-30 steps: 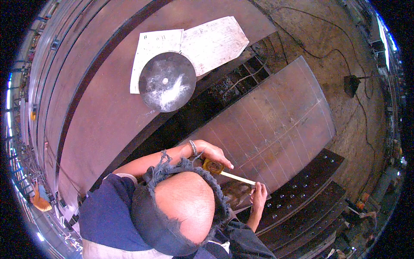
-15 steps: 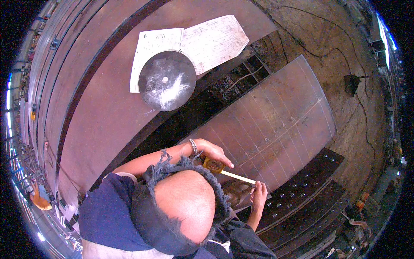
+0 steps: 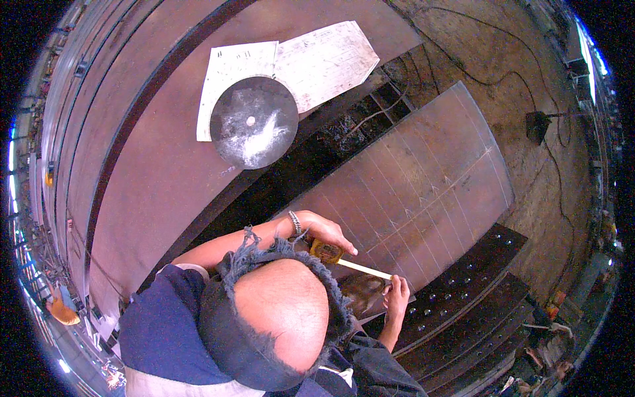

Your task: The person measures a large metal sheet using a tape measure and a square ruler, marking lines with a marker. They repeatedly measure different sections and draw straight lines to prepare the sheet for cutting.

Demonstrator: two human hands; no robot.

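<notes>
My left hand (image 3: 324, 228), with a chain bracelet at its wrist, is closed on the yellow case of a tape measure (image 3: 325, 252). A short length of blade runs from the case down to the right, low over a rusty brown metal plate (image 3: 456, 155). At the blade's far end, by the near edge of the plate, the fingers of my right hand (image 3: 397, 299) are closed on it. Thin chalk lines, one long line and several small arrow marks cross the plate. The fingertips under the blade are partly hidden.
On a large curved metal sheet (image 3: 152, 145) at left lie white papers (image 3: 324, 66) under a dark round disc (image 3: 254, 122). A dark gap separates sheet and plate. Curved strips with holes (image 3: 469, 278) lie at right. Cables (image 3: 559, 178) cross the floor.
</notes>
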